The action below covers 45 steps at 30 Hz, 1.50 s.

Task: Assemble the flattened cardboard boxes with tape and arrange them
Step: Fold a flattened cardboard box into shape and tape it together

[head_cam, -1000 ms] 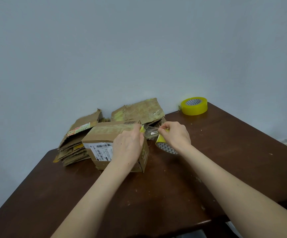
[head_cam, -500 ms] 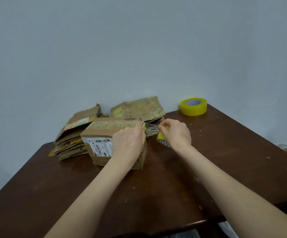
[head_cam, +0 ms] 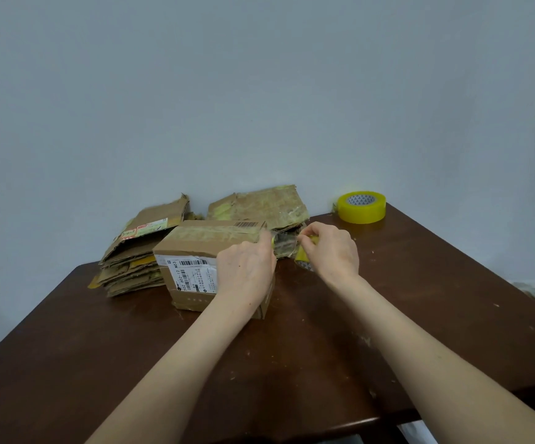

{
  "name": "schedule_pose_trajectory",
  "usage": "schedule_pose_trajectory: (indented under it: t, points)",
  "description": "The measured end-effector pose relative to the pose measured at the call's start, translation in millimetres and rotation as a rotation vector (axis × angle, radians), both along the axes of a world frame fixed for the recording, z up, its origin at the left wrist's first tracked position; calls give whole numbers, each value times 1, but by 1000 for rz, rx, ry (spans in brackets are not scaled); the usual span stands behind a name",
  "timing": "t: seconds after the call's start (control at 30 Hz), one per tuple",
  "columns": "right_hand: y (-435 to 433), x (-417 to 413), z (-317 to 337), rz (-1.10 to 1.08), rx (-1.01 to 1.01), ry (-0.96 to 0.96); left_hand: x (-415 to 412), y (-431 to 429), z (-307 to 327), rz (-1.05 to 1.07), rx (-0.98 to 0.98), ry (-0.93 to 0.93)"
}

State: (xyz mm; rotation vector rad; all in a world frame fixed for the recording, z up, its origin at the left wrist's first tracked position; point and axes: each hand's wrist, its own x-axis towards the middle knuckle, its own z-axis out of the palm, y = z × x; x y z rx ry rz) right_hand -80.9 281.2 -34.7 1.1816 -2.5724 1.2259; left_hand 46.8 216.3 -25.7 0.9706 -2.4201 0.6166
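Table: dark brown wood, its bare front half open for moving; the near edge and right corner run out of view.
Assembled box: stands closed on the table toward its back, shipping label facing the person, clear tape running along the top.
Left stack of flattened boxes: just left of the assembled box, touching or nearly so — top sheet tilted up.
Rear stack of flattened boxes: behind the assembled box, against the wall; its lower part is blocked by the box and the hands.
Spare tape roll: yellow, lying flat at the table's far right edge, well apart from the assembled box.
Left hand: rests over the assembled box's right end, fingers curled, fingertip pressing the tape at the top right corner.
Right hand: just right of the assembled box, fingers closed around a tape roll — mostly hidden.
Tape strip: clear, stretched between the hands, hard to make out.
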Motion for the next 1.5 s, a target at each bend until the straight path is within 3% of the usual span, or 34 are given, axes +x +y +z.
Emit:
schedule_pose_trajectory:
  t: [0.4, 1.07, 1.2, 1.33, 1.5]
  points:
    - [4, 0, -2, 60, -141, -228, -3, 3, 0, 37, 20, -54]
    - [3, -8, -4, 86, -86, -247, 2, 7, -6, 66, 60, -84]
    - [14, -25, -6, 50, -33, -216, 12, 0, -3, 2, 149, 6]
    - [21, -39, -15, 79, -124, -307, 4, 5, 4, -131, 260, 198]
    - [23, -44, -18, 59, -327, -359, -29, 7, -31, -93, 633, 151]
